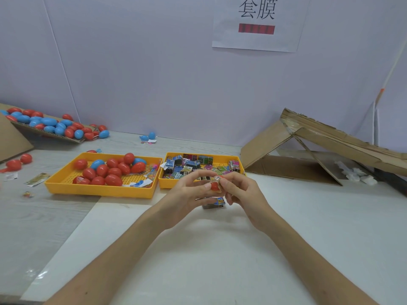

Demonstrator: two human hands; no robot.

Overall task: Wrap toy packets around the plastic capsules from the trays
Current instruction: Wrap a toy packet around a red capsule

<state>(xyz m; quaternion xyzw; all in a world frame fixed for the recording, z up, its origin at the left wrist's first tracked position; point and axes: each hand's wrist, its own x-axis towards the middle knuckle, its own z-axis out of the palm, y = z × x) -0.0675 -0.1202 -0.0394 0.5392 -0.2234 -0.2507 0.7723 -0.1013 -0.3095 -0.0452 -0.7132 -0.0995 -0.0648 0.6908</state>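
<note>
Over the table, head view: left hand, grip pinching a red capsule; right hand, grip pinching the toy packet partly round it. Capsule tray and packet tray both well stocked; much left, I judge.

Hand-packing workstation, paper sign on white partition wall, yellow capsule tray and yellow packet tray below the sign, heaped loose capsules lower left of it, torn cardboard box lower right.

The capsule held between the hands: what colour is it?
The capsule is red, clearest in the head view.
</note>
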